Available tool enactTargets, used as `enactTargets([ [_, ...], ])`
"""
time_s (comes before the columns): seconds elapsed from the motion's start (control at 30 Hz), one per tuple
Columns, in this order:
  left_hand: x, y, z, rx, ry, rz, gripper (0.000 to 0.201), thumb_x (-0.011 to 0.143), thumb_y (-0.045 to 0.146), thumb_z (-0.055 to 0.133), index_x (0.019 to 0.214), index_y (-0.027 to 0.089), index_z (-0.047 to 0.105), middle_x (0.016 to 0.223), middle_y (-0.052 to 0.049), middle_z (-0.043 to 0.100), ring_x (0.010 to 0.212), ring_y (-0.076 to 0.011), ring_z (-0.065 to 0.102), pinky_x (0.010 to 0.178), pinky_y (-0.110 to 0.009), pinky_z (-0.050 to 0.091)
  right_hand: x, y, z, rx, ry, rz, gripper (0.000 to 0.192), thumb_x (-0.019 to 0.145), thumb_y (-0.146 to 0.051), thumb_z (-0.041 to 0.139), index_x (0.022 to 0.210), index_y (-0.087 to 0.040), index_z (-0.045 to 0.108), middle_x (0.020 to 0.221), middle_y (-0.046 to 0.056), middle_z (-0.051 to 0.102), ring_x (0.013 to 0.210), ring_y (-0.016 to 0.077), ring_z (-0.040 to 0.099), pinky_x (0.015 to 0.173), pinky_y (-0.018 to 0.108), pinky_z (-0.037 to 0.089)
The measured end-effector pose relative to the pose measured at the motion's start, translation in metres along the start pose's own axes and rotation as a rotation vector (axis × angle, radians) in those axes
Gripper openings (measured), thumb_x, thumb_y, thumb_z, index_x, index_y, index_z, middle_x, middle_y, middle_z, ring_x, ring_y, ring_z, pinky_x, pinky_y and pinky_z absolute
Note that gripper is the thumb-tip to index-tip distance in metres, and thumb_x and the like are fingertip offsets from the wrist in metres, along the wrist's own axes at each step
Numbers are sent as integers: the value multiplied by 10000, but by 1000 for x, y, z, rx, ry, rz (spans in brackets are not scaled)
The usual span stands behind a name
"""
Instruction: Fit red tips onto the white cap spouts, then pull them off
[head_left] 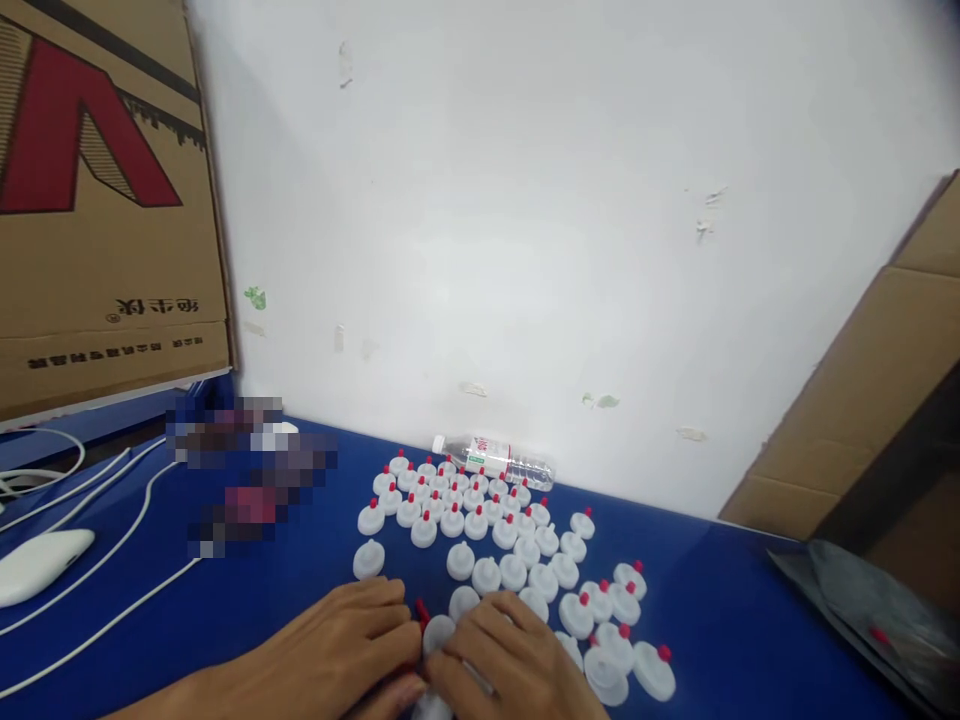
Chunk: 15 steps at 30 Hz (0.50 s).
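Note:
Many white plastic bottle caps [451, 522] with narrow spouts stand on the blue tabletop, most of them with a red tip. At the bottom centre my right hand [517, 665] has its fingers curled over a white cap [439, 634]. Close against it on the left, my left hand [337, 650] is closed, fingers bent. A small red tip [421, 609] shows just beyond its fingertips, and some red also shows under the fingers. What the left fingers grip is hidden. Several caps just ahead of my hands, such as one bare-spouted cap [368, 560], have no red tip.
A clear plastic bottle [495, 460] lies on its side along the white wall. White cables [112, 555] and a white rounded device [45, 565] are at left, below a large cardboard box [112, 270]. More cardboard [847, 400] and a grey plastic bag [877, 620] are at right.

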<state>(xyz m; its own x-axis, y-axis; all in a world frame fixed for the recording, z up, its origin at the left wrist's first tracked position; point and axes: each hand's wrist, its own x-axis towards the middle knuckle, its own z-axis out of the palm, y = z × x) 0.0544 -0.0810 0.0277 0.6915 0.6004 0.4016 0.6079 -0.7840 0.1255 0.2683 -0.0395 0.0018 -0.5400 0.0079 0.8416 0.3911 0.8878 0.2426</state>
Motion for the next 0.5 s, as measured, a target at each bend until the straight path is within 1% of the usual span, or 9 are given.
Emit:
enactTargets([
  [0.1, -2, -2, 0, -65, -14, 31, 221, 1087, 240, 406, 1006, 261, 610, 892, 12, 728, 845, -166, 679, 960, -242, 535, 6, 1, -9, 56, -37, 17, 313, 1062, -245, 417, 851, -174, 636, 687, -15, 663, 608, 134, 597, 663, 313, 477],
  [0.17, -7, -3, 4, -110, 38, -10, 260, 1110, 274, 350, 1074, 282, 607, 948, 13, 732, 915, -157, 686, 985, -216, 520, 12, 1, -15, 57, -66, 22, 234, 1033, -301, 494, 921, -171, 653, 744, -7, 700, 651, 146, 624, 702, 327, 505],
  [0.23, -12, -4, 10, -132, 123, -87, 263, 1120, 330, 332, 1172, 305, 589, 1057, 11, 735, 1024, -157, 680, 981, -199, 521, 17, 1, -19, 40, -94, 36, 151, 993, -281, 549, 961, -186, 661, 772, -8, 718, 670, 153, 632, 731, 333, 520],
  [0.27, -14, -5, 13, -149, 158, -125, 270, 1120, 363, 330, 1177, 308, 588, 1080, 11, 733, 1032, -160, 678, 956, -198, 532, 18, 2, -20, 28, -89, 37, 130, 980, -259, 556, 964, -190, 665, 780, -7, 725, 673, 155, 635, 740, 335, 524],
  [0.33, -14, -7, 16, -205, 185, -212, 339, 1122, 409, 310, 1047, 287, 618, 978, 20, 732, 913, -157, 684, 859, -197, 560, 15, 10, -27, -11, -80, 23, 136, 966, -195, 539, 979, -182, 674, 844, 18, 755, 717, 166, 661, 779, 344, 527],
  [0.4, -11, -11, 15, -261, 187, -320, 463, 1129, 417, 266, 859, 251, 603, 785, 33, 676, 718, -140, 637, 710, -192, 558, 8, 27, -40, -85, -122, 20, 211, 948, -94, 508, 1048, -160, 682, 1013, 69, 779, 848, 188, 702, 859, 365, 517],
  [0.43, -9, -13, 14, -272, 197, -372, 507, 1133, 407, 244, 794, 238, 581, 705, 38, 626, 633, -130, 590, 629, -189, 535, 3, 38, -49, -125, -162, 40, 262, 937, -53, 505, 1102, -160, 679, 1085, 82, 773, 910, 193, 707, 891, 373, 505],
  [0.47, -6, -16, 12, -265, 223, -403, 527, 1134, 396, 234, 756, 230, 564, 655, 40, 582, 575, -125, 542, 571, -190, 508, -3, 51, -59, -171, -198, 102, 280, 944, -53, 514, 1134, -182, 673, 1129, 85, 764, 936, 200, 706, 901, 387, 497],
  [0.5, -4, -19, 10, -239, 261, -409, 527, 1131, 390, 244, 737, 226, 553, 632, 38, 557, 548, -124, 511, 542, -196, 489, -9, 64, -70, -224, -204, 171, 262, 969, -97, 525, 1155, -208, 671, 1135, 82, 763, 947, 215, 705, 905, 408, 493],
])
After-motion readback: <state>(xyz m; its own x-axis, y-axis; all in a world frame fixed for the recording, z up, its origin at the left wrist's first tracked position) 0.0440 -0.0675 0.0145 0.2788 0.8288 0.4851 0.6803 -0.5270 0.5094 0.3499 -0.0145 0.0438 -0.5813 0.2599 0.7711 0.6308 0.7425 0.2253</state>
